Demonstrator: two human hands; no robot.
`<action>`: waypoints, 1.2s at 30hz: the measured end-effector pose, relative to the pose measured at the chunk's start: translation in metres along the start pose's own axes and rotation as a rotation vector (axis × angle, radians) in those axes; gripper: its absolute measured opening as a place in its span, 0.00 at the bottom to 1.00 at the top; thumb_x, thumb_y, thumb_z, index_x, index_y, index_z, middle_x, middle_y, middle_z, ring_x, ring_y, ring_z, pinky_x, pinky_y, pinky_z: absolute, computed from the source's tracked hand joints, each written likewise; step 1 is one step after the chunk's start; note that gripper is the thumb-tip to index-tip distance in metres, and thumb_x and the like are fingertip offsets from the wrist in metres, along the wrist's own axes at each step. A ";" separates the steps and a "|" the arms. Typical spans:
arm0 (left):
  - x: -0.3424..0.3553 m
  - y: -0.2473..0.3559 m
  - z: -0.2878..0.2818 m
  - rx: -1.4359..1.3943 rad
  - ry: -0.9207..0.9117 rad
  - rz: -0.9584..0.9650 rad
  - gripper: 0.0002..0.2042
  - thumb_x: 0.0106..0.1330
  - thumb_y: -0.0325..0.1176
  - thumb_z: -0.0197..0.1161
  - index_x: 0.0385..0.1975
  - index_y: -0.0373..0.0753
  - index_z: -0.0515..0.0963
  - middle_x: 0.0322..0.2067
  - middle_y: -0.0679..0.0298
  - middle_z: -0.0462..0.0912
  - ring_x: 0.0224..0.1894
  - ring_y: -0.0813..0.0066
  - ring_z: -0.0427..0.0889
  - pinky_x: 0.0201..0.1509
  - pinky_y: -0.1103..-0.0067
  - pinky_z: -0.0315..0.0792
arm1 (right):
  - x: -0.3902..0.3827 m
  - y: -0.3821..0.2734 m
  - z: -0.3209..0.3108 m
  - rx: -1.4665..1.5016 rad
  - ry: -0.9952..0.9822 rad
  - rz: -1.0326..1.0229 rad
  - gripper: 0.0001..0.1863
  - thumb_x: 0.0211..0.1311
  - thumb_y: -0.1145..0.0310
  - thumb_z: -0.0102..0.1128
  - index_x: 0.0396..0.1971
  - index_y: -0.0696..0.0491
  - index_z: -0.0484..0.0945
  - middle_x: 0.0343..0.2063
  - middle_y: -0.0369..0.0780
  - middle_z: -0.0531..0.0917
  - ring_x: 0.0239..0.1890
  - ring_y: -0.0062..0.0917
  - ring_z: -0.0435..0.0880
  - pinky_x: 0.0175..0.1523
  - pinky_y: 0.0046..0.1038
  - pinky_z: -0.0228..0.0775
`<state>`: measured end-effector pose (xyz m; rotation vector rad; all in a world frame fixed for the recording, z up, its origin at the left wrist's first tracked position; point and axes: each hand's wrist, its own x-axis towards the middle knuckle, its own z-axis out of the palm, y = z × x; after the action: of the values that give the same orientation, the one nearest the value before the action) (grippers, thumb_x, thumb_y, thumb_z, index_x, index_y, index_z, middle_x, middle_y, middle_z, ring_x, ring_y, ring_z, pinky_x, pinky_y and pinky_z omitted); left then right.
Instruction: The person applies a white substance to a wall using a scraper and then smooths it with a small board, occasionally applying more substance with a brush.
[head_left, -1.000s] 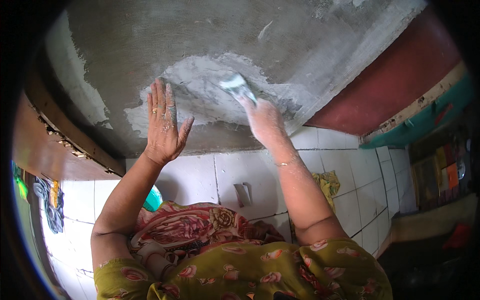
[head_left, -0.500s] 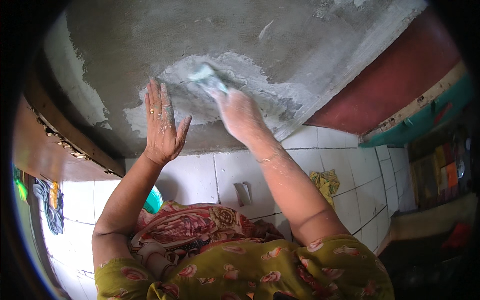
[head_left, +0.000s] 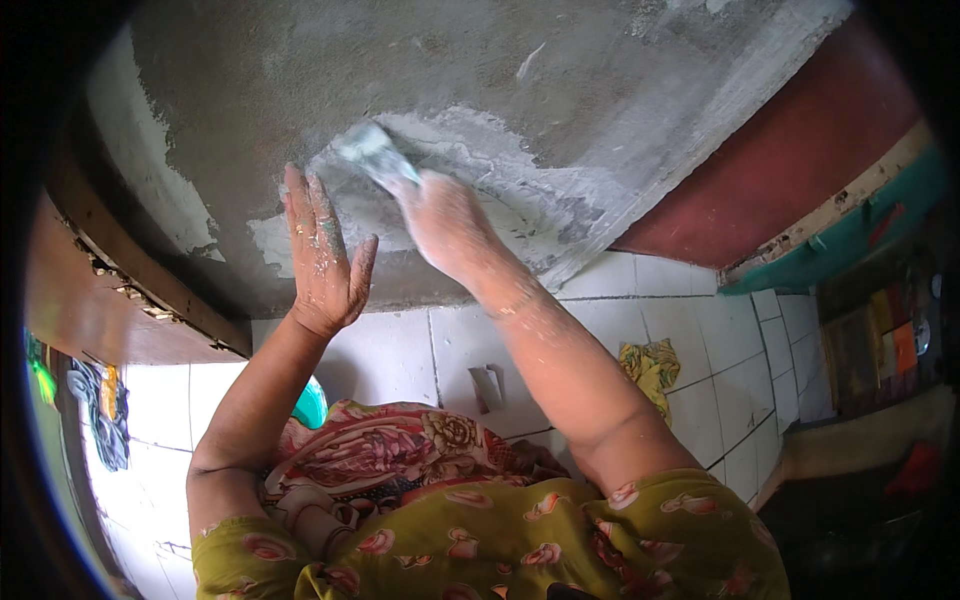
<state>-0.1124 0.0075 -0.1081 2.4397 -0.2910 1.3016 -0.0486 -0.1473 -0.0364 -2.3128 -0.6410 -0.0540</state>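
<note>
Two hands are at the grey wall (head_left: 300, 60). The left hand (head_left: 325, 260), fingers straight and gripping nothing visible, faces it palm-first; contact cannot be told. Just right, a blurred scraper-like tool (head_left: 372, 150) is over the pale patch (head_left: 475, 145), the right hand (head_left: 445, 222) with fingers closed round its handle. A stroke straying left could nick the left fingertips. A wooden panel (head_left: 130, 270) limits room far left; a teal container (head_left: 312, 402), then a yellow cloth (head_left: 652, 368), could catch a foot.
</note>
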 end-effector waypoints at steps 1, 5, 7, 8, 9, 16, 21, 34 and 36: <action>0.004 0.005 0.003 -0.012 0.002 0.023 0.39 0.66 0.45 0.49 0.68 0.29 0.38 0.67 0.33 0.34 0.70 0.38 0.36 0.70 0.53 0.32 | 0.009 -0.003 0.004 -0.040 0.073 -0.086 0.27 0.69 0.53 0.40 0.27 0.64 0.76 0.17 0.51 0.77 0.23 0.41 0.78 0.35 0.41 0.71; 0.000 0.000 -0.002 -0.020 0.011 -0.017 0.39 0.66 0.45 0.49 0.68 0.28 0.38 0.66 0.32 0.34 0.70 0.37 0.36 0.70 0.52 0.32 | 0.005 0.005 0.001 0.085 0.019 -0.046 0.27 0.69 0.52 0.41 0.27 0.64 0.75 0.17 0.51 0.77 0.23 0.42 0.79 0.34 0.41 0.70; -0.004 -0.005 -0.009 0.009 -0.004 -0.058 0.39 0.66 0.45 0.49 0.68 0.28 0.38 0.66 0.32 0.34 0.70 0.37 0.36 0.70 0.53 0.32 | -0.015 0.034 -0.010 0.032 -0.013 0.054 0.29 0.68 0.49 0.42 0.27 0.63 0.76 0.18 0.51 0.78 0.24 0.44 0.79 0.34 0.41 0.70; -0.002 -0.006 -0.009 0.016 0.003 -0.053 0.39 0.66 0.44 0.49 0.67 0.27 0.38 0.66 0.32 0.34 0.70 0.37 0.36 0.70 0.53 0.32 | -0.023 0.069 -0.007 -0.036 0.004 0.069 0.30 0.68 0.47 0.43 0.28 0.63 0.76 0.19 0.51 0.78 0.25 0.45 0.79 0.34 0.41 0.69; -0.002 -0.007 -0.007 0.016 0.002 -0.050 0.39 0.66 0.44 0.49 0.67 0.27 0.38 0.66 0.32 0.34 0.70 0.37 0.36 0.70 0.53 0.32 | -0.031 0.095 -0.003 -0.105 0.021 0.094 0.31 0.67 0.45 0.43 0.28 0.63 0.76 0.20 0.52 0.78 0.26 0.45 0.79 0.34 0.42 0.69; 0.001 0.003 0.003 -0.012 0.007 0.007 0.39 0.65 0.45 0.50 0.67 0.27 0.41 0.66 0.32 0.36 0.70 0.37 0.36 0.70 0.53 0.31 | 0.001 0.025 0.030 -0.055 0.077 -0.013 0.30 0.67 0.45 0.43 0.30 0.62 0.75 0.23 0.52 0.79 0.28 0.46 0.80 0.36 0.41 0.70; 0.004 -0.003 -0.001 0.025 0.043 0.000 0.37 0.66 0.44 0.48 0.68 0.30 0.42 0.67 0.35 0.36 0.71 0.40 0.36 0.71 0.55 0.32 | -0.015 0.047 0.023 0.030 0.034 0.153 0.35 0.66 0.39 0.39 0.26 0.60 0.76 0.19 0.50 0.78 0.25 0.42 0.78 0.35 0.41 0.69; 0.004 -0.022 0.026 0.257 -0.285 0.209 0.34 0.66 0.50 0.46 0.65 0.31 0.55 0.69 0.51 0.46 0.73 0.54 0.37 0.73 0.61 0.30 | -0.031 0.106 0.023 -0.165 0.121 0.153 0.30 0.65 0.44 0.45 0.33 0.62 0.78 0.25 0.55 0.79 0.31 0.50 0.79 0.37 0.43 0.70; -0.004 -0.032 0.024 0.299 -0.226 0.186 0.34 0.66 0.50 0.47 0.65 0.31 0.55 0.69 0.51 0.46 0.73 0.53 0.37 0.73 0.61 0.31 | -0.036 0.116 0.012 -0.133 0.081 0.201 0.31 0.65 0.44 0.45 0.34 0.62 0.78 0.25 0.55 0.79 0.31 0.50 0.79 0.38 0.43 0.70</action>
<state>-0.0854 0.0275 -0.1310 2.8810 -0.4171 1.2163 -0.0287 -0.2259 -0.1274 -2.4782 -0.3720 -0.0983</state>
